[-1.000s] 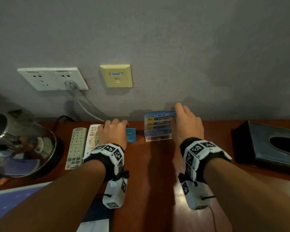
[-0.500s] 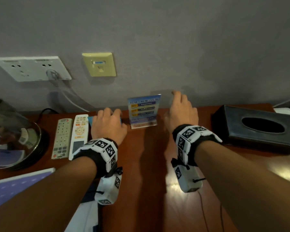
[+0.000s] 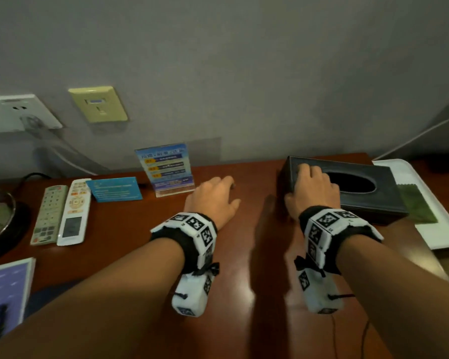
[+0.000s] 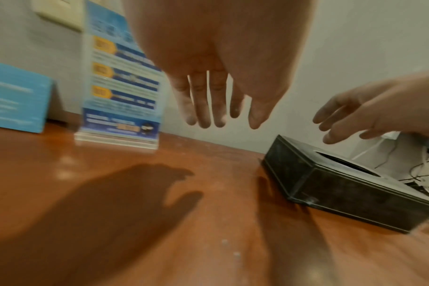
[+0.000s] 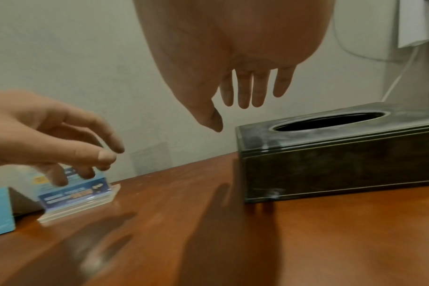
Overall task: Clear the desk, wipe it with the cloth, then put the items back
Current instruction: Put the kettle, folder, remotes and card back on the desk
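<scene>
Fingers hover over red-brown desk against grey wall.

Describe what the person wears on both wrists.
No sleeves; forearms bare. The left wrist band and right wrist band are black, faced with white tiles bearing black square markers. A white box hangs under each, tied with black cord. A thin black cable trails from the right.

Seemingly a hotel room. Suggested by a desk bearing an acrylic sign stand, two remotes, tissue box.
</scene>
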Demonstrator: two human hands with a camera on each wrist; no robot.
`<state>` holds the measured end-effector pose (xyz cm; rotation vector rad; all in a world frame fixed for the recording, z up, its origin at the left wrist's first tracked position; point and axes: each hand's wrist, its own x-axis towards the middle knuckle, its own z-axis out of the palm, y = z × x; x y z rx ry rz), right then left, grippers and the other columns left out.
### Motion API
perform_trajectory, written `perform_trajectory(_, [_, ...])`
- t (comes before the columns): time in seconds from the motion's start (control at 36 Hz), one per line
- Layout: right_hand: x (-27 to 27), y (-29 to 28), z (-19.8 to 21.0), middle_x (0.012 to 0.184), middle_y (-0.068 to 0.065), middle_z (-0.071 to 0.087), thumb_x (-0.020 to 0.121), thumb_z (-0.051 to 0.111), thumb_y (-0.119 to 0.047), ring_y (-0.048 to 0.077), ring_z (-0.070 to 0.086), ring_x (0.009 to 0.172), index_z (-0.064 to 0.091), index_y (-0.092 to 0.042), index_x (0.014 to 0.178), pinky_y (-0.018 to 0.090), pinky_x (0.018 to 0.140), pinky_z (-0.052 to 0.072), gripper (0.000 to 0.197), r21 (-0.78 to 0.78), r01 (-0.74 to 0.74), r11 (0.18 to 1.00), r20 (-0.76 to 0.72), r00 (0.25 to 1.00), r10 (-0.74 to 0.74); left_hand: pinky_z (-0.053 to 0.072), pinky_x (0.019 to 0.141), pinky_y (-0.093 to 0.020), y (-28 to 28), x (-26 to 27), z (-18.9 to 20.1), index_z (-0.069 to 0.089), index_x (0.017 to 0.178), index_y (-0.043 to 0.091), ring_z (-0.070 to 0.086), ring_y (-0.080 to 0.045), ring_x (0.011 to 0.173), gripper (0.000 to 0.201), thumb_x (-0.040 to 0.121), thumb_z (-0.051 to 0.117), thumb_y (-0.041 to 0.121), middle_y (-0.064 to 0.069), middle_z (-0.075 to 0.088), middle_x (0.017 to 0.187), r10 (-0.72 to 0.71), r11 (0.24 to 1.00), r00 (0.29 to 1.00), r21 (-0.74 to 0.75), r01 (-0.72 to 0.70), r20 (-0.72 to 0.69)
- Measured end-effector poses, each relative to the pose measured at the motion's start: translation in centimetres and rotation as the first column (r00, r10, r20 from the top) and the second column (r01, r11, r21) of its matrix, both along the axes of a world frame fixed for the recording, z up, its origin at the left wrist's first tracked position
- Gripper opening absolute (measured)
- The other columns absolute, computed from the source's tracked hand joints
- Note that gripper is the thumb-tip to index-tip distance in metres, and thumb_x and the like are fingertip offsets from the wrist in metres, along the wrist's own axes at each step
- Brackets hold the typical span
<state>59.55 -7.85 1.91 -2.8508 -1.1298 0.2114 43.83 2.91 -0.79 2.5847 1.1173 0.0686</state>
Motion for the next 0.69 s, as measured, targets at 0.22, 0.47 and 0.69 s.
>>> perform_trajectory(0.22, [9.4, -7.5, -1.7, 0.139, 0.006, 0.043, 0.080, 0.069, -0.030, 0.028, 0.039, 0.130, 0.033, -0.017, 0.141, 0.041, 0.112, 0.025, 0.072, -0.110, -0.041, 0.993, 0.036, 0.998, 0.045, 0.038, 0.099, -0.035, -5.7, 11.1, -0.5, 0.039, 0.143, 0.024, 0.045, -0.021, 0.124, 0.064, 0.089, 0.056, 0.054, 0.000, 0.049, 0.137, -0.158, 0.986, 0.983, 0.059, 0.153, 0.090])
perform_trajectory(0.47, [16.5, -10.9, -4.1, 0.143, -0.004, 0.041, 0.084, 0.064, -0.033, 0.020, 0.033, 0.134, 0.032, -0.028, 0.143, 0.040, 0.116, 0.014, 0.067, -0.213, -0.312, 0.926, 0.072, 0.940, 0.333, 0.031, 0.105, -0.034, -9.9, 19.7, -2.8, 0.040, 0.144, 0.024, 0.043, -0.018, 0.126, 0.064, 0.087, 0.064, 0.042, 0.004, 0.051, 0.136, -0.314, 0.941, 0.948, 0.116, 0.317, -0.051])
perform_trajectory(0.69, [17.9, -9.7, -3.2, 0.134, -0.006, 0.048, 0.086, 0.064, -0.038, 0.019, 0.035, 0.130, 0.041, -0.027, 0.137, 0.041, 0.116, 0.009, 0.056, -0.230, -0.450, 0.863, 0.111, 0.869, 0.482, 0.024, 0.102, -0.034, -9.8, 20.8, -2.8, 0.044, 0.138, 0.032, 0.045, -0.015, 0.120, 0.056, 0.087, 0.066, 0.038, 0.008, 0.052, 0.126, -0.281, 0.934, 0.947, 0.182, 0.307, -0.154])
